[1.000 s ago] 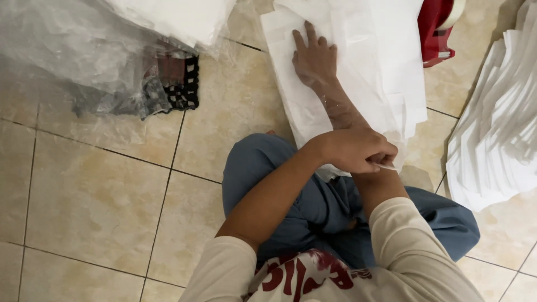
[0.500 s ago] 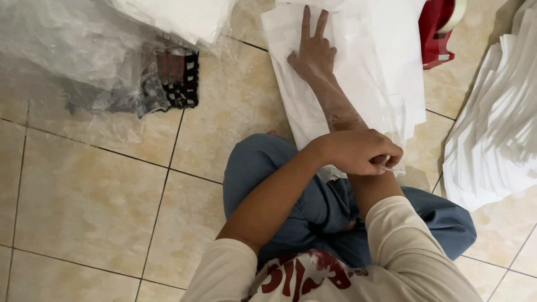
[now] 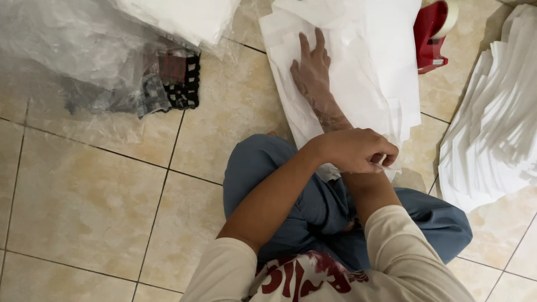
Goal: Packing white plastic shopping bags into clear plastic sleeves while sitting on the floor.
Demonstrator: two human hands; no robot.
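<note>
Person sits cross-legged on the tiled floor (image 3: 95,196), arms crossed over each other. Right hand (image 3: 313,70) reaches forward, flat, fingers spread, palm down on the white sheet stack (image 3: 369,67); grip released, it looks like it pins the sheets so they don't slide. Left hand (image 3: 355,150) crosses over the right forearm, clenched in a pinch at the near edge of the same stack, grasping what seems a thin sheet corner or film; too small to be sure. Stack lies on the floor straight ahead of the knees. A second fanned white pile (image 3: 492,128) sits to the right, well apart. Red tape dispenser (image 3: 430,33) just beside the stack's far right. Crumpled clear plastic (image 3: 72,50) upper left.
</note>
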